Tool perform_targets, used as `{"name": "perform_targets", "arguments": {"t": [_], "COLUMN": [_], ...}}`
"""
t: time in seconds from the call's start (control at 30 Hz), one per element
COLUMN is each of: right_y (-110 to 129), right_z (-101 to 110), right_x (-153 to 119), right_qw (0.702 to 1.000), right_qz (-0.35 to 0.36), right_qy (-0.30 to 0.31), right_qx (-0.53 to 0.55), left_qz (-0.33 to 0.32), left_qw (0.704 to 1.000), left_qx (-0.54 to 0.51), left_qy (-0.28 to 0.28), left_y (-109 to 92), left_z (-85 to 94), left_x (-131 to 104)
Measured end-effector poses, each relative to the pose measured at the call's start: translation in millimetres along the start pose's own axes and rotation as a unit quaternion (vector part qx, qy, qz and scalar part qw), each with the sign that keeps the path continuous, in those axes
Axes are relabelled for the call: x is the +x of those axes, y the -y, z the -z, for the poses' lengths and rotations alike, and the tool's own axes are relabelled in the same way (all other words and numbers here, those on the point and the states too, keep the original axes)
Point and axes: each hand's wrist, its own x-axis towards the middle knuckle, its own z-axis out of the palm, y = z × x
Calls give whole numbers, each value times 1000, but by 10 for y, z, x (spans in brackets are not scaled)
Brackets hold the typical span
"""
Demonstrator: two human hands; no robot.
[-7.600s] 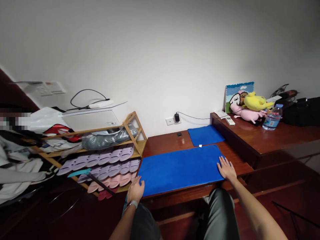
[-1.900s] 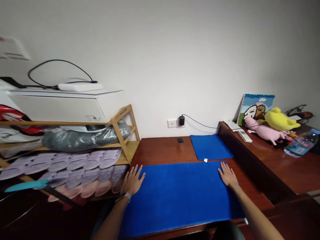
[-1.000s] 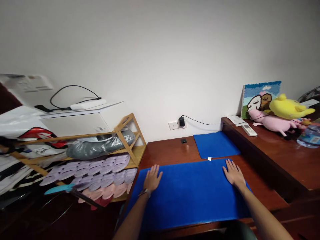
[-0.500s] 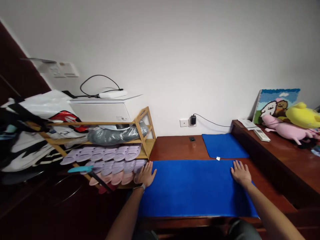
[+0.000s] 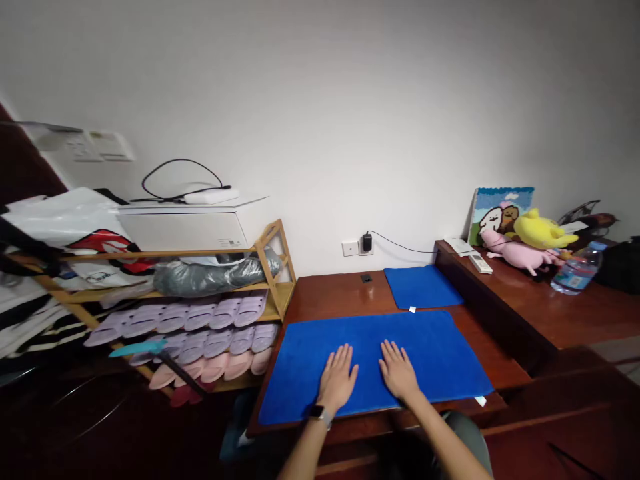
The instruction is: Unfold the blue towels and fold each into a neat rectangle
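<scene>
A large blue cloth (image 5: 430, 353) is spread over the front of the reddish-brown desk (image 5: 330, 293). My left hand (image 5: 338, 379) lies on it palm down, left of the middle, fingers stretched out and holding nothing; a watch is on that wrist. To its right, my right hand (image 5: 399, 370) rests flat on the same cloth, also with nothing held. Behind, a smaller blue cloth (image 5: 423, 287) lies on the desk, with a white tag at its front edge. Another white tag pokes out at the large cloth's front right corner.
At the left stands a wooden rack (image 5: 274, 267) with slippers (image 5: 215, 317) and a white box (image 5: 185, 227). A raised ledge on the right bears plush toys (image 5: 543, 230), a remote (image 5: 481, 264) and a bottle (image 5: 577, 270). A black plug (image 5: 367, 241) sits in the wall.
Both hands have moved inward from the large cloth's left and right edges to its middle. The view has shifted right, bringing the bottle more fully into sight.
</scene>
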Motion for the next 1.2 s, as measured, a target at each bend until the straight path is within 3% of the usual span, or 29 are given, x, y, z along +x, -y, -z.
{"name": "perform_targets", "arguments": {"t": [0.17, 0.23, 0.3, 0.73, 1.0, 1.2], "right_y": [-1595, -2038, -2247, -2200, -2268, -2293], "right_z": [316, 353, 343, 377, 271, 255], "right_x": [-375, -501, -565, -553, -534, -558], "right_qw": [981, 974, 974, 975, 972, 973], "right_qz": [-178, -206, -204, -208, -212, -201], "right_qy": [-22, -22, -21, -18, -17, -10], "right_qx": [-77, -90, -97, -81, -100, -113], "left_qz": [147, 160, 164, 170, 158, 174], "left_qw": [986, 982, 981, 980, 980, 980], "left_qx": [71, 88, 96, 97, 94, 81], "left_qy": [-34, -37, -30, -38, -80, -47], "left_y": [1214, 1517, 1629, 1499, 1438, 1367], "left_z": [252, 296, 307, 371, 395, 434], "left_x": [-477, -614, -680, -647, -692, -698]}}
